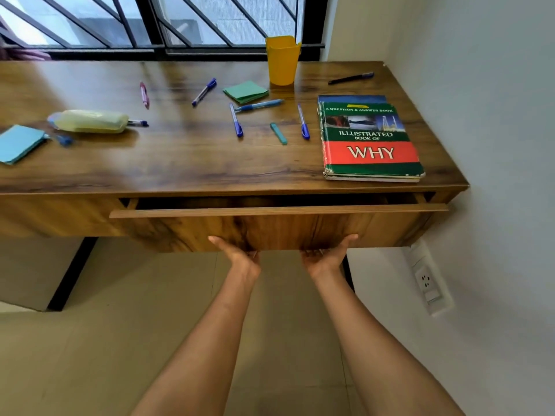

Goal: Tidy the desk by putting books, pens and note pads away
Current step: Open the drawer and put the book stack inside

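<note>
Head view: both arms reach straight forward, palms up. The left hand (241,256) and right hand (326,255) grip the lower edge of the drawer (270,229), slightly open, fingers curled under it out of sight. Pens (235,120) lie scattered on the tabletop (180,163); the books (371,142) are stacked at 3 o'clock.

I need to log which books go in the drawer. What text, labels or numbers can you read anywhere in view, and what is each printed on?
"A QUESTION & ANSWER BOOK": top strip of the top book's cover.
"ILLUSTRATED BOOK OF": green band on the same cover.
"WHY": red band on the same cover.
Small yellow tab above the top strip: too small to read.
Blue book underneath: no title visible.
Pens, note pads, yellow cup, wall socket: no readable text.
</note>
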Available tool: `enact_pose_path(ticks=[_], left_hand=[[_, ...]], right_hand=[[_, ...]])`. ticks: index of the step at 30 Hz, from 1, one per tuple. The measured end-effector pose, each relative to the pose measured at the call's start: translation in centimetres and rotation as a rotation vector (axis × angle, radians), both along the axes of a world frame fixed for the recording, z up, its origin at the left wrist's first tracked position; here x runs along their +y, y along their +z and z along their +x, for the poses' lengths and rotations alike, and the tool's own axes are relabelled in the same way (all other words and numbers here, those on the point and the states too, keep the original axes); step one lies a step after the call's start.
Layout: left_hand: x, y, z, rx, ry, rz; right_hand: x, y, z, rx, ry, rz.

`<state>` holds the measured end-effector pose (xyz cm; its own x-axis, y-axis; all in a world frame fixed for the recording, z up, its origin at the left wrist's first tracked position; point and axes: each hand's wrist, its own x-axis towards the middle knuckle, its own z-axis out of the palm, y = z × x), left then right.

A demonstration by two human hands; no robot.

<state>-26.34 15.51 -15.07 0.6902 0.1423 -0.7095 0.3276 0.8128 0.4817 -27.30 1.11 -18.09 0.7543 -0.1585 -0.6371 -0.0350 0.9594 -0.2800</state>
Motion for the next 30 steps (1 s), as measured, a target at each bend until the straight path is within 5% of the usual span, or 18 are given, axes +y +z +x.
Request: enact_pose_path(ticks=[4, 7, 10, 12, 14, 19, 23, 30], left_hand=[[0.8, 0.8, -2.2, 0.12, 0.073, 0.212], [0.9, 3.6, -5.4, 0.08, 0.054, 0.873], [1.7, 5.8, -7.8, -0.173, -0.156, 1.644], [2.1, 6.7, -8.0, -0.27, -0.444, 1.975], [2.4, 7.5, -7.6, -0.348, -0.778, 2.147], [3.3, 9.8, -6.5, -0.403, -1.015, 2.199], [3.7, 10.3, -7.9, -0.442, -1.043, 2.118], [3.6, 10.2, -11.1, -0.477, -1.357, 1.912]], right_hand=[[-0.4, 1.5, -3.3, 0.11, 0.075, -0.027], [-0.3, 5.7, -5.9, 0.383, 0.087, -0.352], [0.0, 9.0, -8.1, 0.647, -0.011, -1.318], [0.0, 9.9, -8.6, 0.411, 0.073, -1.976], [-0.1, 9.9, -8.2, 0.191, 0.375, -2.321], [-1.1, 12.3, -7.7, 0.131, 0.844, -2.453], [-1.4, 13.6, -8.8, 0.117, 0.908, -2.462], [-1.2, 15.0, -11.4, 0.201, 0.974, -2.176]])
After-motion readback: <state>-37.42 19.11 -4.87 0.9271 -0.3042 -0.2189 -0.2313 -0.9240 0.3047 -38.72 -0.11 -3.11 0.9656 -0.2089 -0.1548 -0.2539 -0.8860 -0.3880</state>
